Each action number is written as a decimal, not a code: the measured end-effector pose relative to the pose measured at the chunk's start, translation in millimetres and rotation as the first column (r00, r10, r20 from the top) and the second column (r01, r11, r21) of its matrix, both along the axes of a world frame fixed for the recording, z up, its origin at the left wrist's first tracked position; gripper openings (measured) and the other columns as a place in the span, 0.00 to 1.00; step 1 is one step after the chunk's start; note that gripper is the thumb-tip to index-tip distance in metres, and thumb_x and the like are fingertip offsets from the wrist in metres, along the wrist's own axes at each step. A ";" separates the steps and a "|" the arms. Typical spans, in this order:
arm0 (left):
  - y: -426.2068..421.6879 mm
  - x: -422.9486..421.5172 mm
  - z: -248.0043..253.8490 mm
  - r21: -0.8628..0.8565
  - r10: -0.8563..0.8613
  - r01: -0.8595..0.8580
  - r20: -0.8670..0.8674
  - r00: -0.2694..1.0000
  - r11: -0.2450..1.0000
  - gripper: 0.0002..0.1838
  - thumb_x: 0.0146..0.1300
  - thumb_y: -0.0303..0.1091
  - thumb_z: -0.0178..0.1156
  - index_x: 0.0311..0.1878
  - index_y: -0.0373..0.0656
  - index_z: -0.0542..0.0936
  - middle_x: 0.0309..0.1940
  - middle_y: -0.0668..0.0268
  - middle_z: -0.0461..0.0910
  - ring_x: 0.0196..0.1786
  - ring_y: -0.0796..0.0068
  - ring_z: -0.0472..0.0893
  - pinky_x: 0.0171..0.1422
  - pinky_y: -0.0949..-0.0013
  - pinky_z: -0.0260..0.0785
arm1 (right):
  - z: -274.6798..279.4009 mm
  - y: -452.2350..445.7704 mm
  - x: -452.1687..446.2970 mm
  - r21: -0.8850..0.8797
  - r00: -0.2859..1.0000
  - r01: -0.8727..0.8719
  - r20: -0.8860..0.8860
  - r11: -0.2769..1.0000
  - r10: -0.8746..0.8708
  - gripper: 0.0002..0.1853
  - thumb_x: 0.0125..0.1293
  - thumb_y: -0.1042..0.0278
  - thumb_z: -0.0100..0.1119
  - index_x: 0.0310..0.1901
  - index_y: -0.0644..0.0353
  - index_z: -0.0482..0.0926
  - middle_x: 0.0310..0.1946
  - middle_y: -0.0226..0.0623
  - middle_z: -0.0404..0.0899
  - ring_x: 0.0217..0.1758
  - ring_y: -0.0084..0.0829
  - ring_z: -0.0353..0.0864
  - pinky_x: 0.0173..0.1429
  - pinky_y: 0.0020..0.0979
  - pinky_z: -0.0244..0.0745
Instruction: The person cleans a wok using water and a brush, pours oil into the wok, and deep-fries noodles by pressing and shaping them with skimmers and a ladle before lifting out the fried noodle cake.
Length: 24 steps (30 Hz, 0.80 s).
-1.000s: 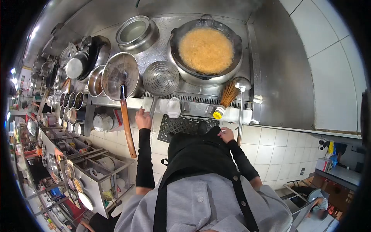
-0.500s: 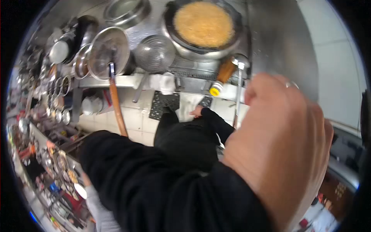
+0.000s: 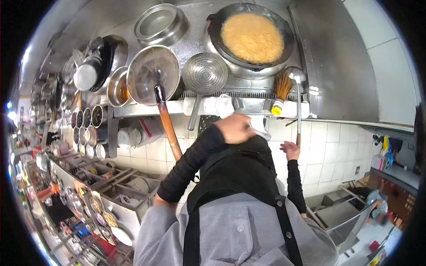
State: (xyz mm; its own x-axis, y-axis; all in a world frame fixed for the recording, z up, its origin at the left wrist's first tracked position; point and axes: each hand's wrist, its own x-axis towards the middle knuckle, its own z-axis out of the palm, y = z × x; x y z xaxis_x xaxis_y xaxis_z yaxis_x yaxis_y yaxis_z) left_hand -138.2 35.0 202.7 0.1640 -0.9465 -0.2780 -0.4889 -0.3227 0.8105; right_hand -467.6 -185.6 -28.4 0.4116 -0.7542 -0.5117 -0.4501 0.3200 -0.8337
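My left hand (image 3: pixel 237 128) is over the front of my black apron (image 3: pixel 237 170), below the stove edge. Motion blurs its fingers, and a white cloth-like piece (image 3: pixel 261 125) lies just beside them; I cannot tell whether they touch it. My right hand (image 3: pixel 290 150) has its fingers apart and holds nothing. It is close to the lower handle of a long ladle (image 3: pixel 298 99), whose bowl rests on the stove. A bamboo wok brush (image 3: pixel 282 88) with a yellow-and-white end lies left of the ladle. Behind it, a black wok (image 3: pixel 289 42) holds foaming orange-yellow liquid.
A perforated skimmer (image 3: pixel 205 73) and a wooden-handled strainer (image 3: pixel 153 73) over a pot project past the stove's front edge. A lidded metal pot (image 3: pixel 160 24) stands behind them. Containers and a rack (image 3: pixel 128 193) are at left. Another person (image 3: pixel 378 204) is at far right.
My left hand has dropped from close before the camera down to my apron. My right hand has moved rightward, close to the ladle handle. The view has shifted, showing more of my torso.
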 end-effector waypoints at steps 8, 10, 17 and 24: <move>167.9 65.7 -308.6 0.459 0.598 -0.750 0.456 0.659 0.477 0.30 0.67 0.55 0.56 0.53 0.32 0.80 0.38 0.50 0.86 0.45 0.48 0.86 0.49 0.45 0.78 | -18.8 -44.2 -16.3 -0.617 0.786 -0.478 -0.619 0.625 -0.009 0.26 0.60 0.68 0.68 0.59 0.61 0.74 0.48 0.54 0.82 0.48 0.51 0.84 0.53 0.47 0.79; 146.8 65.4 -230.2 0.714 0.936 -0.638 -0.071 0.344 0.289 0.31 0.69 0.56 0.55 0.59 0.34 0.77 0.31 0.58 0.83 0.36 0.64 0.84 0.44 0.51 0.79 | -22.7 -57.5 8.3 -0.238 0.543 -0.542 -0.831 0.806 0.119 0.41 0.58 0.59 0.70 0.70 0.59 0.61 0.60 0.55 0.74 0.62 0.56 0.75 0.60 0.52 0.76; 92.6 79.8 -131.5 0.686 0.221 -0.513 -0.685 -0.694 0.516 0.14 0.72 0.28 0.55 0.55 0.30 0.69 0.29 0.63 0.71 0.23 0.81 0.67 0.22 0.82 0.60 | -106.1 -99.0 13.3 -0.315 0.757 -0.263 -0.654 0.912 -0.008 0.24 0.57 0.56 0.71 0.42 0.71 0.76 0.31 0.56 0.83 0.29 0.51 0.86 0.37 0.49 0.82; 46.2 35.3 -28.7 0.570 0.830 -0.771 -0.548 -0.102 0.282 0.06 0.71 0.29 0.58 0.42 0.40 0.71 0.26 0.67 0.70 0.20 0.80 0.67 0.20 0.76 0.58 | 11.6 -91.2 48.0 -0.030 0.998 0.038 -0.055 0.999 -0.040 0.14 0.67 0.68 0.64 0.28 0.59 0.68 0.12 0.29 0.67 0.08 0.24 0.66 0.12 0.31 0.60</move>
State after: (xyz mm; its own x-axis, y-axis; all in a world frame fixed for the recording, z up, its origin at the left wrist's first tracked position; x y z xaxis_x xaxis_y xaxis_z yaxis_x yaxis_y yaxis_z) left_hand -102.8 81.2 174.0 0.5389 -0.2648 -0.7997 0.8078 -0.1069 0.5797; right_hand -419.6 -276.8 -16.7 0.3533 -0.7841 -0.5102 -0.4834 0.3140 -0.8172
